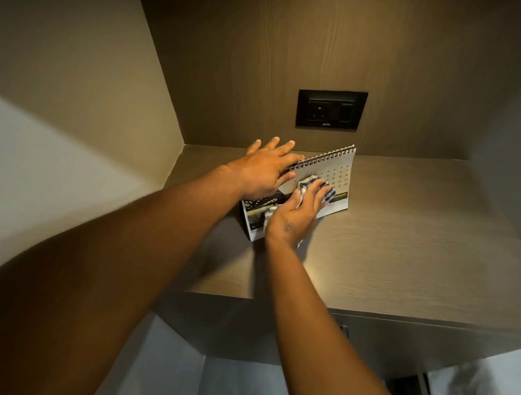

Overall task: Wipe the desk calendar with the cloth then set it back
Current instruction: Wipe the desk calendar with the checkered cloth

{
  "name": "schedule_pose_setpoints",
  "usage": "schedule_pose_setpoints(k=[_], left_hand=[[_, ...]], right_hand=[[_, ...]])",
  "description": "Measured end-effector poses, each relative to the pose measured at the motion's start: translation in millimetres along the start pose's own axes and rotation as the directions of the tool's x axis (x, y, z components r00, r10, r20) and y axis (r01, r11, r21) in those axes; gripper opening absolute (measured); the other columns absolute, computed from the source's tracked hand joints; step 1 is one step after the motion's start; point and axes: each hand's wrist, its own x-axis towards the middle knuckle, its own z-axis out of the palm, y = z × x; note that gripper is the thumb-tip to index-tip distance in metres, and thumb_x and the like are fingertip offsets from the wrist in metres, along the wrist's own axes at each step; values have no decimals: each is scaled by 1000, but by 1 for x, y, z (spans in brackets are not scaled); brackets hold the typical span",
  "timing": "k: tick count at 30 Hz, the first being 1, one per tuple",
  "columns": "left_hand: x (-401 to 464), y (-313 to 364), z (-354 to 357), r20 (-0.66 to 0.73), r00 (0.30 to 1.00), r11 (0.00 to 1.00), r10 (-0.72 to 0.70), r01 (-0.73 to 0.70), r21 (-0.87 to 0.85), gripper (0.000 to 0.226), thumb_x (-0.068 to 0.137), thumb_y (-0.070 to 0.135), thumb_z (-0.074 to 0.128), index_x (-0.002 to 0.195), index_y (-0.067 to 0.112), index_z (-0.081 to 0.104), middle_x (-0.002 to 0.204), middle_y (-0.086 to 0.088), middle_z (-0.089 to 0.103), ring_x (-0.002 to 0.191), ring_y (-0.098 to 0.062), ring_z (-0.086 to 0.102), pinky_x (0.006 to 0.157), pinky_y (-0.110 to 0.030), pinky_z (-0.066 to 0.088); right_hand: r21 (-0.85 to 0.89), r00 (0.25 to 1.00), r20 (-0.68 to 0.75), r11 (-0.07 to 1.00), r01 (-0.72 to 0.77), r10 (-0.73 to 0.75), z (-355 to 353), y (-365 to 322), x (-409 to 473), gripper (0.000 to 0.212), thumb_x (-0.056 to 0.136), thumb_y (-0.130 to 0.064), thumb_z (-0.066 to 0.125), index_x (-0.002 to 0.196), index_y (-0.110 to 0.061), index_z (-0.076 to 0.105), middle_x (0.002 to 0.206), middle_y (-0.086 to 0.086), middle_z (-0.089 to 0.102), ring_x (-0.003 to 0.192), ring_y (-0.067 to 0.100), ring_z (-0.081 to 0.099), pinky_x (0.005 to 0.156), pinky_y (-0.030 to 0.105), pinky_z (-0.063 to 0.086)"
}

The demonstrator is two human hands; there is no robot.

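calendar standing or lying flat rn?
Standing. The calendar rests on the desk, spiral edge up, its face sloping; left hand steadies its top.

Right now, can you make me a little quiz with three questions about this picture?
1. True or false: the desk calendar lies flat on the shelf.
2. Which hand presses the cloth on the calendar page? A) left hand B) right hand
3. What black thing is on the wall above the calendar?

Key
1. False: it stands up like a tent.
2. B. The left hand steadies the spiral top edge.
3. A power socket.
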Motion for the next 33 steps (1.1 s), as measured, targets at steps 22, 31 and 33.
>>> schedule_pose_setpoints(k=[22, 31, 33], left_hand=[[2, 0, 2, 7, 999, 999, -32, 32, -34, 54, 106, 41, 36, 157, 30, 23, 169, -4, 7, 155, -30, 1, 121, -55, -2], [5, -1, 0, 22, 998, 998, -51, 52, -43, 54, 106, 37, 38, 157, 26, 23, 169, -6, 9, 155, -31, 3, 122, -58, 2], [5, -1, 0, 17, 998, 997, -60, 61, -46, 54, 106, 38, 38, 157, 27, 22, 169, -6, 9, 155, -31, 3, 122, -58, 2]], right_hand=[[-273, 999, 20, 961, 53, -50, 18, 24, -29, 56, 104, -44, 24, 155, -26, 12, 164, 3, -4, 148, 19, -8, 116, 29, -7], [29, 997, -58, 999, 44, -42, 12, 10, 49, 50, 104, -33, 30, 153, -26, 22, 163, -1, 7, 148, 23, 6, 113, 41, 25], [37, 997, -72, 999, 37, -34, 10, 7, 57, 49, 105, -31, 31, 153, -27, 24, 163, -1, 11, 148, 24, 10, 112, 44, 29]])
